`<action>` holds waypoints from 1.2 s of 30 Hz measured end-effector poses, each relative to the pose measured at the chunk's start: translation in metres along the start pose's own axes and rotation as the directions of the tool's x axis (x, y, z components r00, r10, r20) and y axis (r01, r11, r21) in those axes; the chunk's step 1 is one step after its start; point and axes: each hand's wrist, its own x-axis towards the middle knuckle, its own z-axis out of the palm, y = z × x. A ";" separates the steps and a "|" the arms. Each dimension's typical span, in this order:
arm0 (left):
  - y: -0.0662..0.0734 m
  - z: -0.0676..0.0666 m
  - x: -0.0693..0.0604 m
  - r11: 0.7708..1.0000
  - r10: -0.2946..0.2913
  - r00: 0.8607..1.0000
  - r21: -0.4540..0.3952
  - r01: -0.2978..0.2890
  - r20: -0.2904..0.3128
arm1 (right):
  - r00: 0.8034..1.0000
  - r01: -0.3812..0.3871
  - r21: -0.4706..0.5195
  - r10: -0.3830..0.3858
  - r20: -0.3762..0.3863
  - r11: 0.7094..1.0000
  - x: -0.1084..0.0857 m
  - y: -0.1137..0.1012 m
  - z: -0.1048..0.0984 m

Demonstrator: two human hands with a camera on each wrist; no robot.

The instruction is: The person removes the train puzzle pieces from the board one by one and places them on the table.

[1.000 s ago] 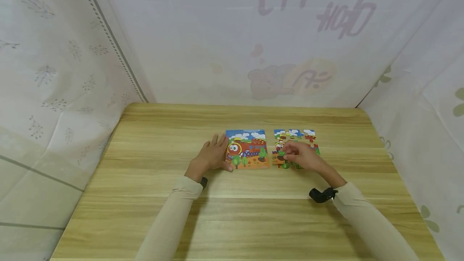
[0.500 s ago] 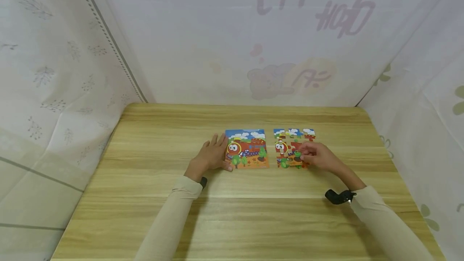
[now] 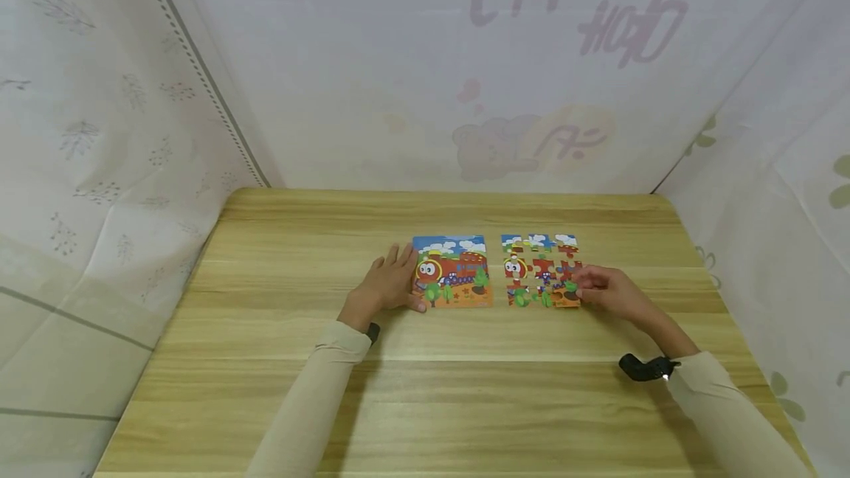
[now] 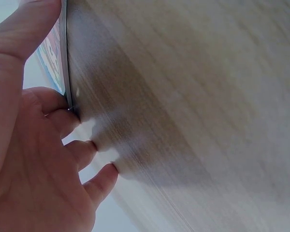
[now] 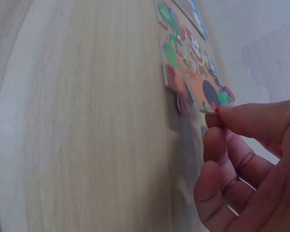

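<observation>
A square train picture (image 3: 458, 260) lies flat on the wooden table, and the left hand (image 3: 385, 285) rests at its left edge with fingers spread fairly straight. The left wrist view shows the thumb and fingers along the edge of the picture (image 4: 53, 53). To the right, several jigsaw pieces (image 3: 515, 268) lie in loose rows with gaps between them. The right hand (image 3: 614, 293) pinches an orange and green jigsaw piece (image 5: 208, 92) between thumb and forefinger. It holds this piece slightly raised over the lower right of the rows, partly hiding the pieces there.
The wooden table (image 3: 438, 404) reaches back to a white printed curtain (image 3: 372, 80). Patterned cloth (image 3: 113, 168) hangs at the left, with a leafy one (image 3: 770, 242) at the right. A black wrist camera (image 3: 647, 368) sits on the right wrist.
The right hand has moved rightward across the jigsaw pieces with the pinched piece, uncovering the left and middle ones. The left hand stays at the picture's edge.
</observation>
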 end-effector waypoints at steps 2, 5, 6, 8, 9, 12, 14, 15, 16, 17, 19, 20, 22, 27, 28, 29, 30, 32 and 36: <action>0.000 0.000 0.000 1.000 0.000 1.000 0.000 0.000 -0.001 | 1.000 -0.010 0.002 0.010 0.003 1.000 -0.003 0.002 -0.004; 0.000 0.000 0.000 1.000 0.000 1.000 0.004 0.000 0.000 | 1.000 -0.027 0.009 0.027 -0.007 1.000 -0.006 0.005 -0.009; 0.000 0.000 0.000 1.000 0.000 1.000 0.006 0.000 0.003 | 0.999 -0.031 0.007 0.031 -0.012 0.999 -0.007 0.006 -0.010; 0.000 0.000 0.001 1.000 0.000 1.000 0.008 0.000 0.003 | 0.999 -0.042 0.000 0.042 -0.025 0.999 -0.009 0.008 -0.012; 0.000 0.000 0.001 1.000 0.000 1.000 0.010 0.000 0.005 | 0.999 -0.046 -0.002 0.046 -0.029 0.999 -0.009 0.009 -0.013; 0.000 0.001 0.001 1.000 -0.001 1.000 0.014 0.001 0.007 | 0.998 -0.054 -0.008 0.054 -0.025 0.998 -0.010 0.011 -0.014; 0.000 0.001 0.001 1.000 -0.002 1.000 0.015 0.002 0.006 | 0.998 -0.060 -0.010 0.060 -0.025 0.998 -0.010 0.011 -0.014; 0.000 0.001 0.001 1.000 -0.003 1.000 0.015 0.003 0.005 | 0.998 -0.062 -0.012 0.062 -0.024 0.998 -0.010 0.011 -0.014; 0.000 0.001 0.002 1.000 -0.003 1.000 0.014 0.002 0.005 | 0.998 -0.063 -0.016 0.063 -0.023 0.998 -0.010 0.012 -0.015; 0.000 0.001 0.002 1.000 -0.002 1.000 0.015 0.002 0.004 | 0.998 -0.065 -0.020 0.064 -0.023 0.998 -0.010 0.011 -0.015; 0.000 0.002 0.002 1.000 -0.002 1.000 0.016 0.002 0.003 | 0.997 -0.069 -0.030 0.068 -0.028 0.997 -0.010 0.011 -0.014; 0.000 0.002 0.002 1.000 -0.002 1.000 0.018 0.002 0.003 | 0.997 -0.072 -0.035 0.071 -0.032 0.997 -0.010 0.010 -0.014; 0.000 0.002 0.002 1.000 -0.002 1.000 0.021 0.002 0.005 | 0.997 -0.075 -0.048 0.073 -0.037 0.996 -0.010 0.010 -0.014; 0.000 0.003 0.003 1.000 -0.005 1.000 0.025 0.005 0.010 | 0.997 -0.072 -0.065 0.070 -0.033 0.995 -0.009 0.010 -0.016; -0.001 0.003 0.003 1.000 -0.005 1.000 0.025 0.005 0.011 | 0.997 -0.074 -0.065 0.072 -0.032 0.995 -0.009 0.011 -0.016; -0.001 0.003 0.003 1.000 -0.006 1.000 0.024 0.005 0.011 | 0.997 -0.074 -0.068 0.072 -0.029 0.995 -0.009 0.012 -0.016; -0.001 0.003 0.003 1.000 -0.006 1.000 0.023 0.005 0.011 | 0.996 -0.080 -0.070 0.078 -0.031 0.994 -0.009 0.012 -0.016; -0.001 0.004 0.004 1.000 -0.006 1.000 0.022 0.006 0.009 | 0.997 -0.076 -0.102 0.072 -0.038 0.992 -0.009 0.013 -0.016; -0.001 0.003 0.004 1.000 -0.008 1.000 0.016 0.008 0.004 | 0.997 -0.047 -0.200 0.035 -0.064 0.979 -0.007 0.013 -0.012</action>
